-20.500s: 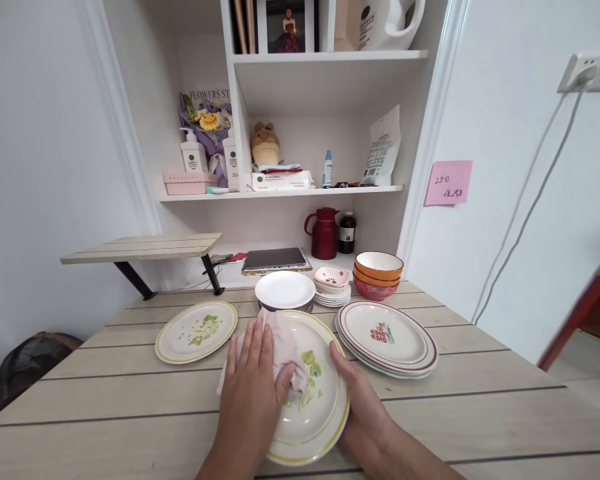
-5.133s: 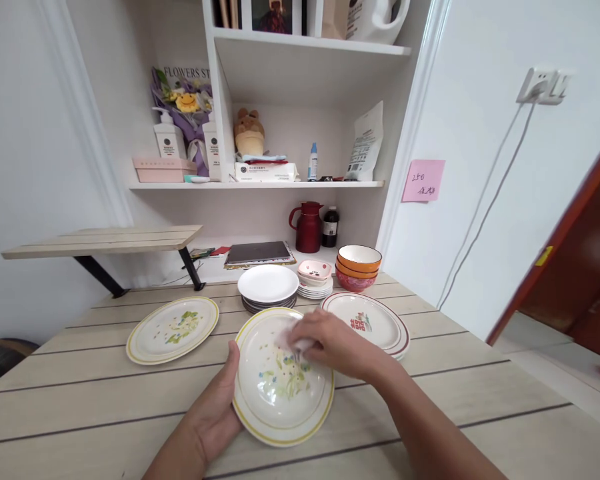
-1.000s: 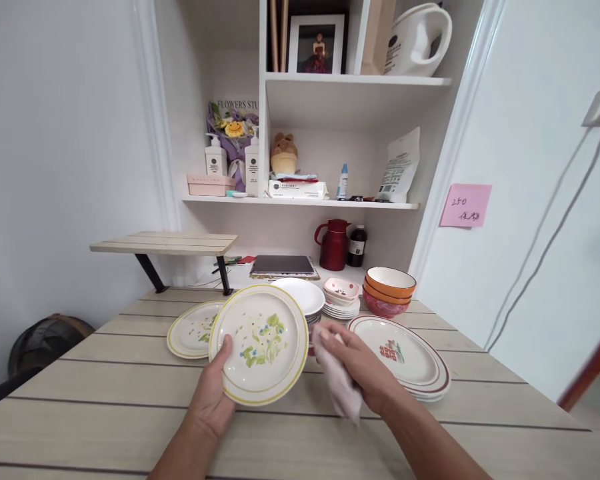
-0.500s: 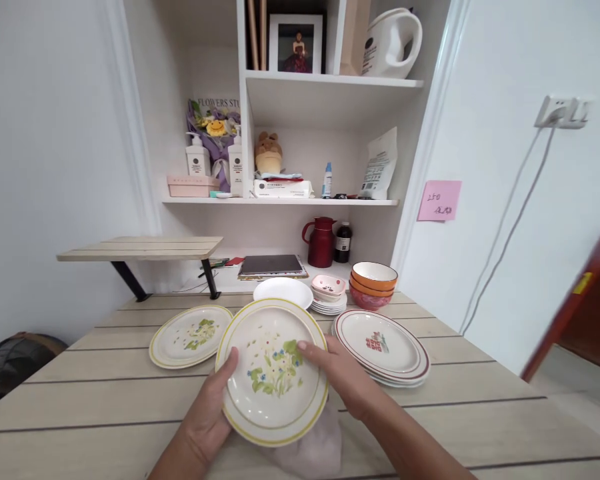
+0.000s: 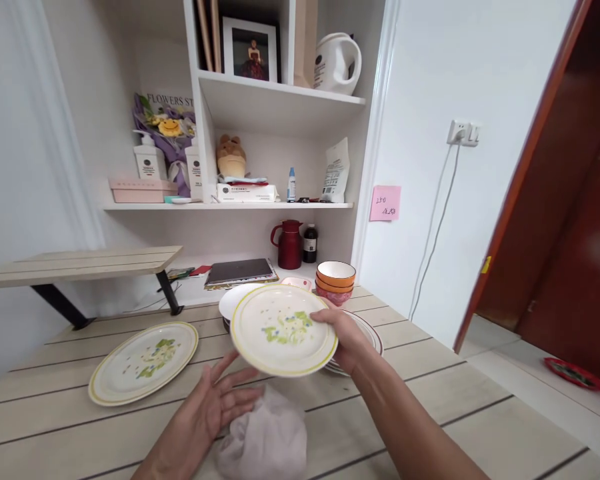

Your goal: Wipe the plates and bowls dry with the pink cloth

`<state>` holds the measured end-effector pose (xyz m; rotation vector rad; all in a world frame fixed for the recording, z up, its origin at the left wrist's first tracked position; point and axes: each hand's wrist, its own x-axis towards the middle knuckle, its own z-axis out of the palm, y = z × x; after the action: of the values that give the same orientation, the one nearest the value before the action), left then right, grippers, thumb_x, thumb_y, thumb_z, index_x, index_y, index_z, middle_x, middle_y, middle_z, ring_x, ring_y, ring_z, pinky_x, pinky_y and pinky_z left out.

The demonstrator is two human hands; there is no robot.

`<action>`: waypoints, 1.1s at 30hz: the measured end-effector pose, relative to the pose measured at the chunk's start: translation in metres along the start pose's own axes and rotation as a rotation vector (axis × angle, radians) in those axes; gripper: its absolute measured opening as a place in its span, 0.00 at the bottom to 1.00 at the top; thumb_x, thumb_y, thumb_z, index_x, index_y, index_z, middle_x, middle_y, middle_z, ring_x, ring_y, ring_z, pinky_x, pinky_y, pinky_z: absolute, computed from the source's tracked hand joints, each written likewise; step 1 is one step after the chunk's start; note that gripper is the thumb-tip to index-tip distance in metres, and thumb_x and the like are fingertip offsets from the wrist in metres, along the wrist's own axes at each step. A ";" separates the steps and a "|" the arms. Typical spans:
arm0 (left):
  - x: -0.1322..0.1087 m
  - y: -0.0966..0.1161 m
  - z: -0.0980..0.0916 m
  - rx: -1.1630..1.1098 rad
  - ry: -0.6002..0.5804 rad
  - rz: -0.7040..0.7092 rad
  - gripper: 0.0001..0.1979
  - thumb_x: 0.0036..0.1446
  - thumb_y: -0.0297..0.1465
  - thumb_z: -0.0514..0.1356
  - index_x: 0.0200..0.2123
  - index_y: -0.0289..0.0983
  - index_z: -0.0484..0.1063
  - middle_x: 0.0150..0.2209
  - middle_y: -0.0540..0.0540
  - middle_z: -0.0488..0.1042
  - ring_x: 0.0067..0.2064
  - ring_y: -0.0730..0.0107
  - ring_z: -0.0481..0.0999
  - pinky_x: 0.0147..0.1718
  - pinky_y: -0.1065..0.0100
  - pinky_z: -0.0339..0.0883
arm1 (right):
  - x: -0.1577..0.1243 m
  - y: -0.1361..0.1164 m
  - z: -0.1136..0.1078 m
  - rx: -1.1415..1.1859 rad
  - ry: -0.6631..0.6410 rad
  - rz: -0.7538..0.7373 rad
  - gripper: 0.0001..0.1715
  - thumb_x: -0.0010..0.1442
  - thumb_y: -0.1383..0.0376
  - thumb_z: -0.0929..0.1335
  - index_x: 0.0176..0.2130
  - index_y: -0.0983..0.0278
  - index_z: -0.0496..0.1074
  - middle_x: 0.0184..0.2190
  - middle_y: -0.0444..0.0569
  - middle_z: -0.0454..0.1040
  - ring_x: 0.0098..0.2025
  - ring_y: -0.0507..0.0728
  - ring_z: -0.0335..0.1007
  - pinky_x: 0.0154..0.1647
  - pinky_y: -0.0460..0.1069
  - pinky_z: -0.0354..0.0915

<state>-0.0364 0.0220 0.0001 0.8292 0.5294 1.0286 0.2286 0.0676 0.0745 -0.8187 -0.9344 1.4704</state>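
Observation:
A round plate with a yellow rim and a green leaf and flower print [image 5: 284, 330] is held up over the table by my right hand [image 5: 343, 333], thumb on top at its right edge. Below the plate's left side, my left hand [image 5: 215, 403] is open, palm up and fingers spread, apart from the plate. A crumpled greyish cloth [image 5: 267, 437] lies on the table just right of the left fingers. A second yellow-rimmed flowered plate [image 5: 145, 363] rests on the table at the left. The held plate partly covers a stack of red-rimmed plates [image 5: 373, 333].
Behind the held plate are a white dish [image 5: 233, 303], a small pink dish [image 5: 297, 283] and stacked orange bowls [image 5: 336, 275]. A raised wooden shelf [image 5: 80, 263] stands at the left. A red jug [image 5: 289, 245] and a laptop [image 5: 240, 269] sit at the back.
My left hand has let go of the plate and opened below it. The right hand has raised and tilted the plate flatter. The view has turned to the right, uncovering more of the cloth.

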 end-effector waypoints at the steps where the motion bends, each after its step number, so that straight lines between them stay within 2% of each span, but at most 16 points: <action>1: -0.001 0.001 0.002 0.050 0.046 -0.004 0.31 0.62 0.49 0.54 0.63 0.39 0.63 0.56 0.34 0.74 0.53 0.49 0.76 0.57 0.51 0.63 | 0.003 -0.004 -0.006 -0.020 0.060 0.002 0.36 0.46 0.69 0.68 0.56 0.62 0.65 0.35 0.49 0.80 0.31 0.59 0.77 0.33 0.53 0.72; 3: -0.001 0.000 0.005 0.154 0.141 0.011 0.33 0.60 0.50 0.56 0.62 0.37 0.64 0.53 0.34 0.76 0.49 0.52 0.78 0.54 0.54 0.65 | 0.006 -0.013 -0.021 -0.111 0.211 0.040 0.32 0.46 0.68 0.67 0.53 0.64 0.68 0.28 0.49 0.78 0.22 0.57 0.72 0.22 0.50 0.68; 5: 0.000 -0.003 0.007 0.247 0.208 0.032 0.33 0.57 0.51 0.59 0.59 0.35 0.67 0.49 0.34 0.77 0.47 0.53 0.79 0.52 0.56 0.67 | 0.006 -0.022 -0.040 -0.161 0.285 0.043 0.30 0.48 0.67 0.66 0.52 0.66 0.67 0.21 0.47 0.75 0.17 0.55 0.66 0.14 0.47 0.60; 10: 0.004 -0.009 0.006 0.351 0.255 0.057 0.32 0.53 0.52 0.63 0.52 0.34 0.72 0.45 0.36 0.79 0.45 0.54 0.80 0.49 0.57 0.69 | -0.010 -0.033 -0.089 -0.309 0.456 0.009 0.24 0.48 0.68 0.67 0.47 0.61 0.67 0.16 0.39 0.66 0.13 0.51 0.58 0.11 0.42 0.50; 14: 0.005 -0.010 0.005 0.358 0.260 0.063 0.33 0.52 0.53 0.63 0.51 0.34 0.72 0.43 0.36 0.80 0.44 0.53 0.80 0.49 0.57 0.69 | -0.020 -0.030 -0.116 -0.405 0.543 0.004 0.17 0.47 0.68 0.67 0.40 0.61 0.68 0.15 0.38 0.64 0.12 0.49 0.55 0.10 0.41 0.45; 24: 0.004 -0.009 0.003 0.366 0.247 0.049 0.33 0.51 0.53 0.64 0.51 0.35 0.72 0.44 0.36 0.80 0.46 0.54 0.80 0.50 0.57 0.69 | -0.021 -0.019 -0.150 -0.437 0.636 0.019 0.13 0.46 0.67 0.67 0.36 0.60 0.65 0.15 0.38 0.64 0.12 0.48 0.55 0.11 0.41 0.45; 33: 0.007 -0.010 -0.002 0.377 0.244 0.020 0.32 0.53 0.52 0.63 0.52 0.36 0.72 0.45 0.37 0.80 0.47 0.55 0.79 0.51 0.59 0.68 | -0.015 -0.003 -0.160 -0.436 0.647 0.042 0.13 0.49 0.66 0.67 0.37 0.60 0.63 0.16 0.38 0.64 0.13 0.48 0.56 0.12 0.41 0.47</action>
<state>-0.0295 0.0261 -0.0089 1.0472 0.9447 1.0713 0.3747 0.0688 0.0070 -1.5278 -0.7376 0.9322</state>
